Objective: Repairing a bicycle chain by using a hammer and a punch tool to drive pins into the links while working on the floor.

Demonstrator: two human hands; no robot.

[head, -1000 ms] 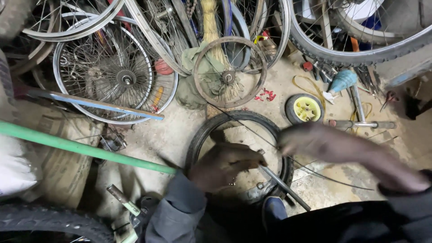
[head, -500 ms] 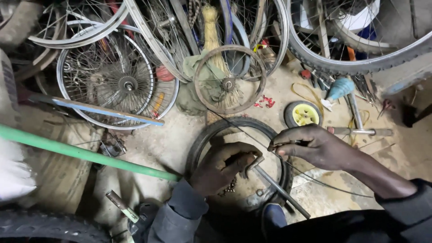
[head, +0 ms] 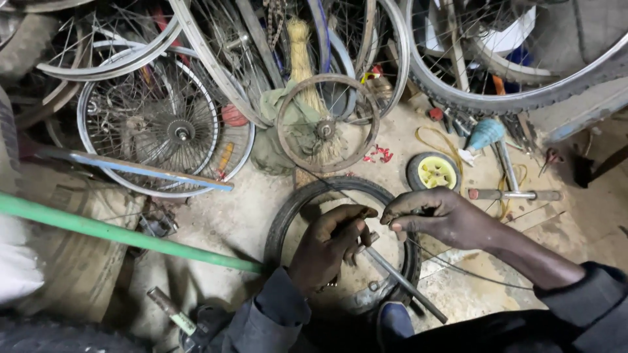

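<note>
Having closed in, both hands (head: 330,245) (head: 435,216) now pinch the spoke (head: 402,281).

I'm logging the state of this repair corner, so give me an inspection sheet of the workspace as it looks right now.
Surface: dusty concrete floor, stained.
Job's things: small black tyre lying flat on the floor; thin metal rod running across it.
Clutter: spoked wheels, a rusty small wheel, a green pipe, a yellow-hubbed small wheel, scattered tools.
Hands: left hand grips the rod's upper end; right hand pinches something small beside it, too small to tell.
Cables: thin wire trailing on the floor.
Surroundings: large tyred wheel leaning at upper right.
</note>
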